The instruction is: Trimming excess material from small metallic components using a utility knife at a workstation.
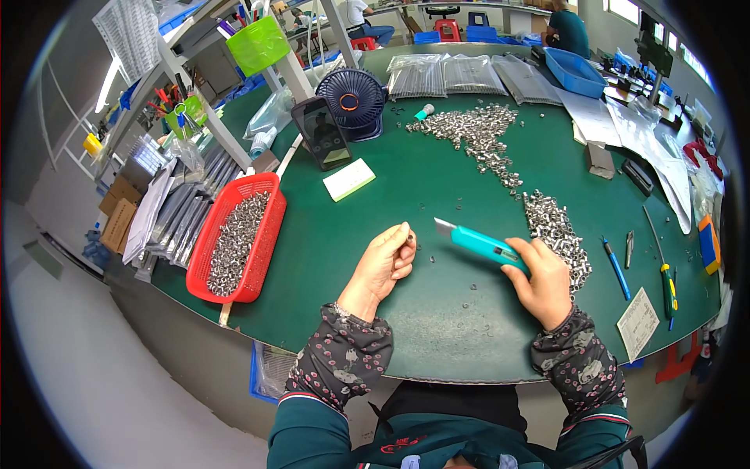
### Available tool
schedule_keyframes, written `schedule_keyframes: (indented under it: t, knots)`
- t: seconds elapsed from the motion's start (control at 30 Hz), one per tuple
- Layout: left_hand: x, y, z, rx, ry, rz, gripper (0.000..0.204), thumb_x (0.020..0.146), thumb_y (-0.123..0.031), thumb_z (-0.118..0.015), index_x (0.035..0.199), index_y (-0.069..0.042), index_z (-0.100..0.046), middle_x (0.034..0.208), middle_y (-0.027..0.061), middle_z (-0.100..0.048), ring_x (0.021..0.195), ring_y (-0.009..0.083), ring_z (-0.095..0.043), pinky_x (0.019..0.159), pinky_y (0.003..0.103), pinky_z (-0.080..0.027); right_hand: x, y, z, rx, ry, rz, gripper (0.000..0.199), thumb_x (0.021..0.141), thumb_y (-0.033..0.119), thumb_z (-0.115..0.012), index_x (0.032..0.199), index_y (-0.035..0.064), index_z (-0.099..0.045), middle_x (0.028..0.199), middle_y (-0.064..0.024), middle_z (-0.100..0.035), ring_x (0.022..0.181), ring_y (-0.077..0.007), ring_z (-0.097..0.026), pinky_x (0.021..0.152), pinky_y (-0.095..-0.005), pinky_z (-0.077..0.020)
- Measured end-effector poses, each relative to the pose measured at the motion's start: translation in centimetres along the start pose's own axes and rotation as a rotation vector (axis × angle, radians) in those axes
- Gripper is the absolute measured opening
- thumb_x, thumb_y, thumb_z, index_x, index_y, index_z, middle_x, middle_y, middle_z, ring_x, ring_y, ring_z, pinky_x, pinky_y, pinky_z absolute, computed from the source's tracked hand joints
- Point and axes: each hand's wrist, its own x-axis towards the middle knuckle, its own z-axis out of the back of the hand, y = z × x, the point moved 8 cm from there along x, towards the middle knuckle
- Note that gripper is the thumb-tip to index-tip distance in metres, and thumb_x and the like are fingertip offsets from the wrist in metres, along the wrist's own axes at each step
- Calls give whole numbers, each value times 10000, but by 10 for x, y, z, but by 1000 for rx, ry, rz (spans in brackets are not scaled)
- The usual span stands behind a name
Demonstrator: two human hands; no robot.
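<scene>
My left hand (384,264) is closed in a pinch over the middle of the green tabletop (422,328). A small metal part (411,238) shows at its fingertips, mostly covered by the fingers. In my right hand (542,283) is a teal utility knife (486,245), its blade (444,227) out and pointing left toward the left hand, a short gap apart. Just beyond the right hand lies a pile of small silvery metal parts (556,234). A larger heap of similar parts (476,137) spreads farther back. Small dark scraps dot the table between and below the hands.
At left stands a red plastic basket (271,234) filled with metal parts. Behind it are a phone (322,134), a dark blue fan (351,102) and a pale card (349,180). A blue pen (616,268), a screwdriver (669,289) and a paper slip (638,324) lie at right. People sit far back.
</scene>
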Motion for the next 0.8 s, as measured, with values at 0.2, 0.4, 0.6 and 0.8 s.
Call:
schedule_keyframes:
  t: [0.2,0.4,0.6,0.8]
  knots:
    - [1,-2,-1,3,34,-67,201,880,-242,-461,851,-49,-506,703,15,-473,490,31,-374,362,141,-274,-1,0,7,12,-87,-3,315,655,127,-658,948,75,-553,684,-85,-462,594,-259,-510,512,-352,-400]
    - [1,-7,0,9,8,-124,188,876,-194,-466,966,-40,-527,764,28,-514,511,33,-398,365,140,-293,-1,-8,-1,146,-15,-60,284,665,132,-650,922,56,-555,665,-95,-486,567,-262,-512,508,-344,-401]
    - [1,-6,-1,17,13,-121,161,869,-164,-478,964,-45,-530,763,22,-517,519,30,-406,372,139,-303,-4,-14,-15,414,148,-218,269,673,126,-642,908,32,-551,729,-112,-571,629,-221,-569,566,-301,-433]
    - [2,-6,-1,7,9,-144,98,845,-133,-519,907,-58,-534,718,9,-518,524,30,-424,375,142,-308,-6,-18,-22,570,240,-297,268,708,167,-638,916,25,-547,696,-92,-581,589,-152,-558,548,-270,-426]
